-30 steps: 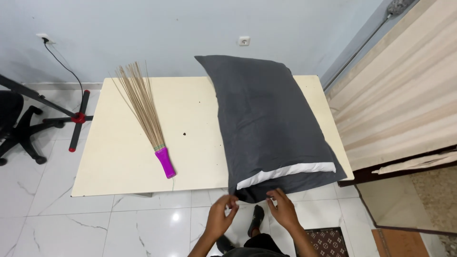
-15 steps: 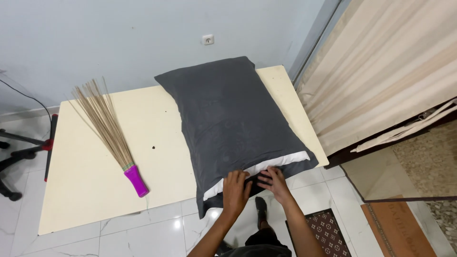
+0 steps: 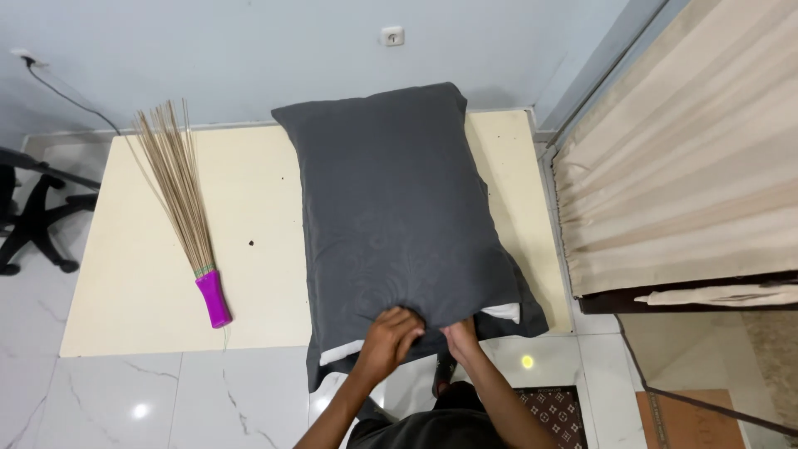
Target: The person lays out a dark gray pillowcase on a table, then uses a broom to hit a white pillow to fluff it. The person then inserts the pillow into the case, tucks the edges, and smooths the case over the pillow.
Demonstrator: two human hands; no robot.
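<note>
A dark grey pillowcase (image 3: 399, 208) with a white pillow (image 3: 502, 312) inside lies in the centre of the frame on a cream mattress (image 3: 133, 274). At lower centre the left hand (image 3: 389, 339) and the right hand (image 3: 460, 336) both pinch the case's open edge, fingers closed on the fabric. A stick broom (image 3: 183, 208) with a purple handle lies at left.

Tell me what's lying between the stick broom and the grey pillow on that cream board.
Nothing large: in the head view only bare cream board separates the stick broom from the grey pillow, apart from a few tiny dark specks.
</note>
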